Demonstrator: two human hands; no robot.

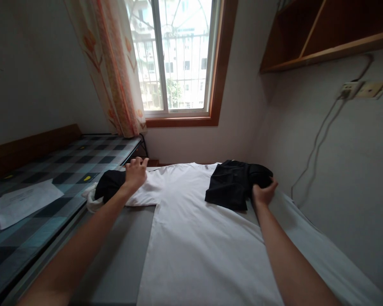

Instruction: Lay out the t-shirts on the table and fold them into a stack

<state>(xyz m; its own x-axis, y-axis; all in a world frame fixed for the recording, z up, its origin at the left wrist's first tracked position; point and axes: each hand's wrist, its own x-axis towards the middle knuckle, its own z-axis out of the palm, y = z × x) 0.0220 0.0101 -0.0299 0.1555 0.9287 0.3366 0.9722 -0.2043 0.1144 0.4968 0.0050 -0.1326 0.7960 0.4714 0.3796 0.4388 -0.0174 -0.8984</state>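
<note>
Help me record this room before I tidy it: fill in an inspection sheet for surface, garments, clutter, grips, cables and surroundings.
Surface: grey top, partly covered.
Garments: white shirt spread out; black cloth overlapping its upper right.
Clutter: black-and-white bundle by the left sleeve; papers on the checked bed.
Grips: left grip at that sleeve, contact unclear; right grip curled on the black cloth's outer end.
Cables: cable hanging from the wall socket.
Surroundings: window, curtain, wooden shelf.
</note>
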